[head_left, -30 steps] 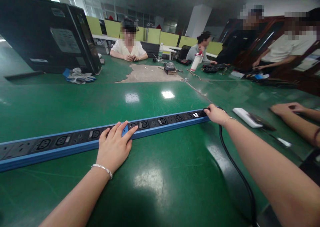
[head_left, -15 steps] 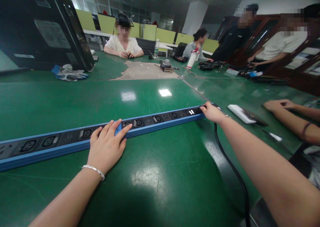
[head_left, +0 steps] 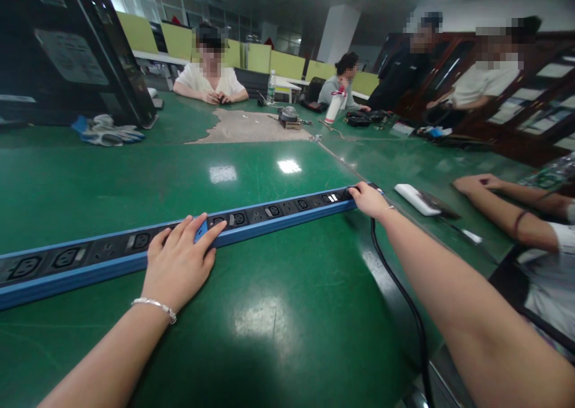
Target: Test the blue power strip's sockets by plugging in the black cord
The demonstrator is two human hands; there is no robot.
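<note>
A long blue and black power strip [head_left: 256, 217] with several sockets lies across the green table [head_left: 287, 288], from the left edge to right of the middle. My left hand [head_left: 182, 255] rests flat on its middle part, the fingers spread over the sockets. At the strip's far right end, my right hand [head_left: 369, 199] has its fingers closed on a black plug, mostly hidden by them. From under this hand a black cable [head_left: 398, 285] runs down past the table's edge.
Gloves [head_left: 108, 131] and a black cabinet [head_left: 72, 54] are at the back left. A white power strip [head_left: 417, 199] lies right of my right hand, near a person's forearms [head_left: 507, 201]. Several other people are around the table's far side, near a bottle [head_left: 271, 88].
The whole view has shifted slightly, so things appear further left. Both hands keep the same places on the power strip.
</note>
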